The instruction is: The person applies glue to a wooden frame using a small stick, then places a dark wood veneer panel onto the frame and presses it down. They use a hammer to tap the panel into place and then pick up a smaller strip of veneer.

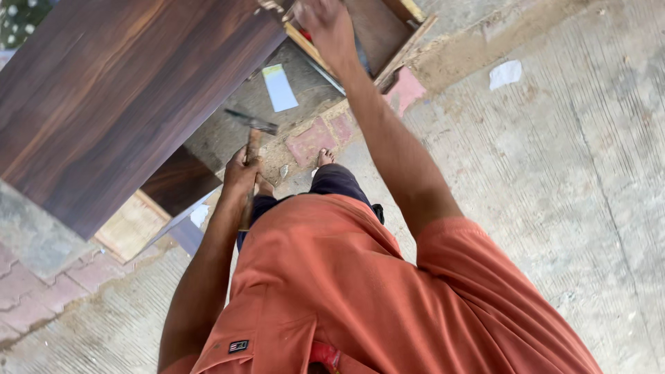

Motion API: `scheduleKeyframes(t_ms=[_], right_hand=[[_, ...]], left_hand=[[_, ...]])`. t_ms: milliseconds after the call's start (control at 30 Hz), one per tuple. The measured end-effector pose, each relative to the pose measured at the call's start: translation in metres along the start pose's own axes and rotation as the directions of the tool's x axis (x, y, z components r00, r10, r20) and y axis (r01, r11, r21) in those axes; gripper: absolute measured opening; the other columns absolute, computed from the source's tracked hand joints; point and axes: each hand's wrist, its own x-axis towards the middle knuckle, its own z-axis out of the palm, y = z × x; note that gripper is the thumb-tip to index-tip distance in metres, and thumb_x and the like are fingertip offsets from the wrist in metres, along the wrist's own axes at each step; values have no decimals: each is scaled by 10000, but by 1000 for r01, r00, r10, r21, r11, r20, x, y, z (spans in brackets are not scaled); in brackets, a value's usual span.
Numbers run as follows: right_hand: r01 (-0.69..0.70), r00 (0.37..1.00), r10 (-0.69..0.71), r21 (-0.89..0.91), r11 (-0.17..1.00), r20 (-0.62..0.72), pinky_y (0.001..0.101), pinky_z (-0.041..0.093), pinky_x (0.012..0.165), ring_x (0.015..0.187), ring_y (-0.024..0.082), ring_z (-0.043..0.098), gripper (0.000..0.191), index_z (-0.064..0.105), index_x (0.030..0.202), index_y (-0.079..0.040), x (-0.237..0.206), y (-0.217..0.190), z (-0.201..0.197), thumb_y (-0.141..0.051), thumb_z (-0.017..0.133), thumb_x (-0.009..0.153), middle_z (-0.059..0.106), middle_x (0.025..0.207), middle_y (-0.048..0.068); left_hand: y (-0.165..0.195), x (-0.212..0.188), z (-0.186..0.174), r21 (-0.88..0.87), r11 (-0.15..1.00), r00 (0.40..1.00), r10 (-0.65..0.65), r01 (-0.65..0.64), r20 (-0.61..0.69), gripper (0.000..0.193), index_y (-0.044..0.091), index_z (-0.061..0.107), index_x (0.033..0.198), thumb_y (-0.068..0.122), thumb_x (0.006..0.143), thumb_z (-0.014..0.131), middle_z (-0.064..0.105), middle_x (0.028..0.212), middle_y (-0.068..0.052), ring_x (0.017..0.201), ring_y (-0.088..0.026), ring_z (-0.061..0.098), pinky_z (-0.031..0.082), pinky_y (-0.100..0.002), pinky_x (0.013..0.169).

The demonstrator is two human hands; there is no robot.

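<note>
My left hand grips the wooden handle of a hammer, its dark metal head pointing up and left, held beside my hip. My right hand reaches far forward to the top of the frame and rests on the edge of a wooden frame piece next to a large dark wood-grain panel. Something red shows just under the fingers; whether the right hand grips anything is unclear. I wear an orange shirt, and one bare foot shows below.
A pale plywood piece lies under the dark panel at left. A white-and-yellow slip lies on the concrete, and a white scrap lies at the right. Red paving tiles border the ribbed concrete floor.
</note>
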Motion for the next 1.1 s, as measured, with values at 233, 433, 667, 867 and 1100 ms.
scheduleKeyframes(t_ms=[233, 433, 667, 867, 1100], right_hand=[[-213, 972, 225, -152, 965, 66, 357, 580, 994, 1207, 239, 717, 384, 618, 1369, -32, -186, 107, -72, -189, 695, 1027, 736, 1289, 150], [-376, 891, 429, -288, 881, 150, 368, 606, 912, 1103, 255, 739, 367, 659, 1319, -31, -332, 199, -89, -117, 691, 963, 733, 1221, 166], [-600, 737, 659, -304, 740, 151, 352, 583, 930, 1110, 242, 733, 465, 618, 1381, -31, -367, 252, -110, -198, 684, 953, 752, 1225, 131], [-322, 655, 664, -662, 677, 361, 409, 544, 969, 1157, 275, 686, 547, 614, 1408, -79, -307, 249, -123, -273, 732, 910, 721, 1272, 131], [-95, 639, 639, -780, 619, 429, 415, 551, 969, 1129, 276, 711, 588, 611, 1420, -104, -245, 228, -115, -348, 739, 901, 732, 1250, 136]], left_hand=[[18, 86, 27, -432, 893, 985, -164, 127, -48, 264, 96, 629, 773, 242, 953, 755, 626, 645, -19, 539, -151, 581, 468, -300, 502], [34, 127, 73, -579, 813, 971, -87, -61, -223, 224, 99, 659, 924, 248, 880, 821, 663, 702, -30, 523, -131, 578, 491, -285, 484], [2, 97, 125, -271, 959, 989, -116, 86, -97, 849, 41, 298, 1453, 255, 804, 801, 660, 1197, -183, 989, -288, 686, 564, -439, 807], [12, 71, 113, 385, 922, 995, -71, 38, 72, 1052, 77, -5, 1616, 400, 953, 745, 477, 1503, -279, 1171, -300, 668, 568, -416, 1006], [-97, -19, 81, 430, 784, 894, 410, -448, 184, 809, 136, 367, 1584, 193, 840, 680, 660, 1308, -227, 1073, -366, 691, 565, -470, 920]])
